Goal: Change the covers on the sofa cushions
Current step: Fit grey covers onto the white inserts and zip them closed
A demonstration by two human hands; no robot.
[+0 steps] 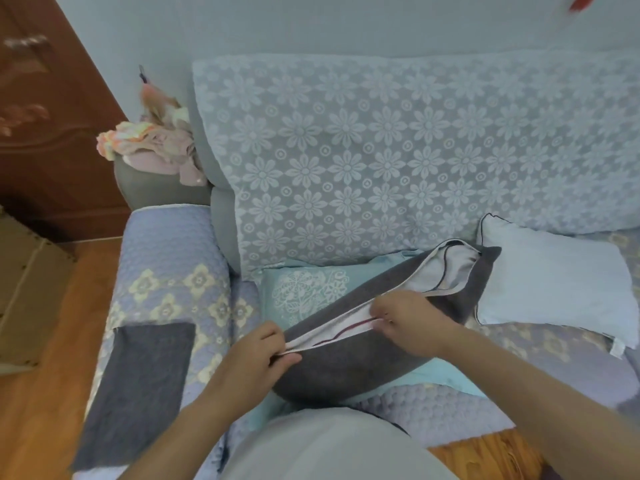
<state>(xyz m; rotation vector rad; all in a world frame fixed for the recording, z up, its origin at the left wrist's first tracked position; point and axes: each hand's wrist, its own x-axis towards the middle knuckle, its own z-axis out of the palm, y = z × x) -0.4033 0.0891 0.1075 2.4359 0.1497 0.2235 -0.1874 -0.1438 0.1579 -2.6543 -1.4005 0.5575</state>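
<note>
Cushion [349, 344] slants from near-left to far-right, left hand [258, 358] and right hand [407, 322] pinching its open edge.

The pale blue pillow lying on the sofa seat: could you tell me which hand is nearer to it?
Right. The right hand pinches the grey cover's opening just left of the pale blue pillow; the left hand grips the opening's far end, further away.

My grey cushion cover [349, 327] hides most of the teal patterned cover [304, 292] beneath it. My right hand [408, 320] covers the zipper pull. A red object [585, 1], top right, is cut off and blurred.
</note>
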